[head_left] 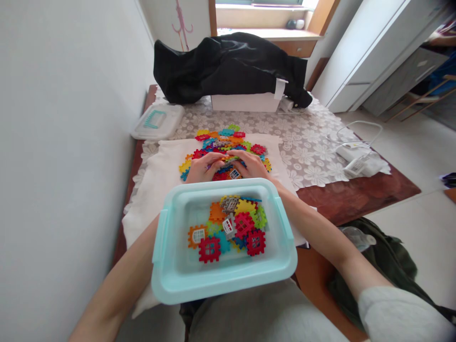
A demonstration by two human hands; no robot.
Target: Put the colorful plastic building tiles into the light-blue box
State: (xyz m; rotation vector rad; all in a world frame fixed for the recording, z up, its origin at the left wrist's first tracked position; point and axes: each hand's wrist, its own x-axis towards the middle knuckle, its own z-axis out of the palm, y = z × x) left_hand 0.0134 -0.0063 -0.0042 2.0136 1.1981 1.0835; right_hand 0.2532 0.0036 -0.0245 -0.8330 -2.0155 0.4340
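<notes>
My left hand and my right hand meet above a heap of colourful plastic waffle blocks on a white cloth. Their fingertips close on a small block, partly hidden by my fingers. Nearer me, between my forearms, stands a pale aqua plastic tub. Inside it lie several red, orange, grey and green waffle blocks, some with window openings. The tub's near rim hides part of the cloth.
A translucent lid with a teal clip lies at the table's left edge, beside a white wall. A black fabric bundle sits on a white box at the back. White power adapters lie on the lace tablecloth at right.
</notes>
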